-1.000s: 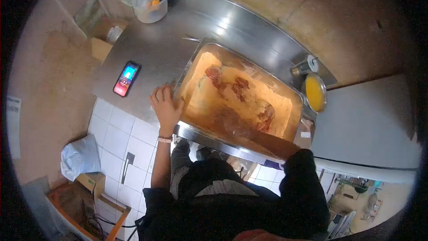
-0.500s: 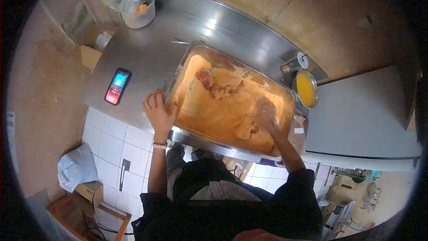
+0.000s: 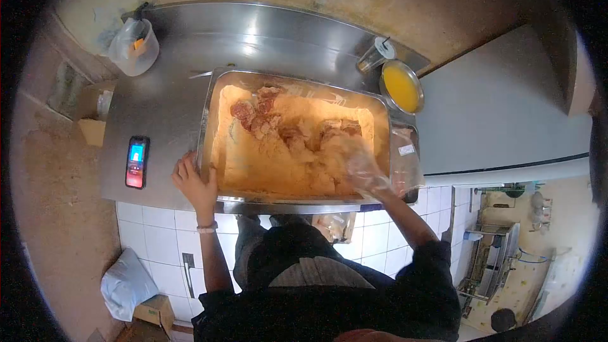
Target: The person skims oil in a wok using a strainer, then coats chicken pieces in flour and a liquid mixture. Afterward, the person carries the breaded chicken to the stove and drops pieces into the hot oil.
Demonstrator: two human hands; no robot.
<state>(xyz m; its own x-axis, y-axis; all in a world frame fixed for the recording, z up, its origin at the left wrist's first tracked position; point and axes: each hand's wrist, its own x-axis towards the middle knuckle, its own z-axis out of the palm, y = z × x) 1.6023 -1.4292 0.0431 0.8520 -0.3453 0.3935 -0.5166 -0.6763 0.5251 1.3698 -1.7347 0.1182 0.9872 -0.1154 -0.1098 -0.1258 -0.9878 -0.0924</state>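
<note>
A large steel tray [image 3: 206, 114] holds a bed of orange-tan, flour-like powder [image 3: 253, 164]. Reddish-brown pieces that look like meat [image 3: 244, 113], partly coated, lie in its upper left; more pieces [image 3: 342, 129] show near the middle, half covered. My left hand [image 3: 195, 180] rests at the tray's lower left edge, fingers spread, thumb against the rim. Over the powder at the tray's right side is my right hand [image 3: 364, 168], in a clear plastic glove. Motion smears its fingers, so whether anything is in them is hidden.
On the steel counter to the left lies a lit phone [image 3: 136, 161]. A plastic tub [image 3: 134, 49] stands at the back left. Behind the tray's right corner are a bowl of yellow liquid [image 3: 400, 86] and a clear cup [image 3: 376, 54]. A plastic bag [image 3: 405, 168] lies right of the tray.
The view has turned and shifted. More reddish-brown pieces are exposed near the tray's middle, and the powder there is disturbed. My right hand has moved within the tray; my left stays at the edge.
</note>
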